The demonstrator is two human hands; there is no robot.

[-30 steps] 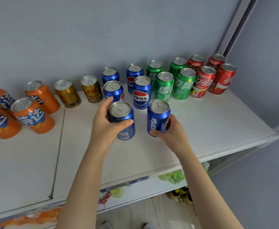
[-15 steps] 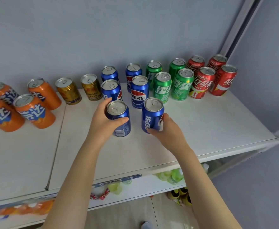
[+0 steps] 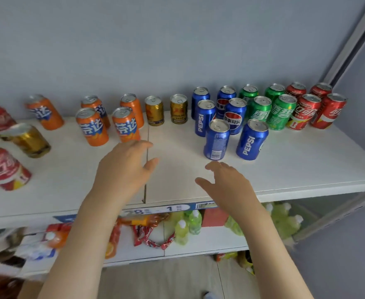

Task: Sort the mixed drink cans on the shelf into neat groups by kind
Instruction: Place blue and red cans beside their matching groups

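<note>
Hands hung empty above the white shelf board (image 3: 285, 169), the left hand (image 3: 123, 169) and right hand (image 3: 226, 182) both spread wide, gripping nothing. Just beyond the right hand stood two blue Pepsi cans (image 3: 217, 139), upright at the front of the blue group, green (image 3: 282, 112) and red (image 3: 304, 111) rows alongside. Judging by layout, the stray red Coca-Cola can (image 3: 4, 169) and tilted gold can (image 3: 29, 140) at far left looked unsorted; reaching them called for a leftward stretch.

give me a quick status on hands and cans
Left hand and right hand open, empty, above the shelf. Two front blue cans standing free. Stray red can and gold can far left, unsorted.
</note>
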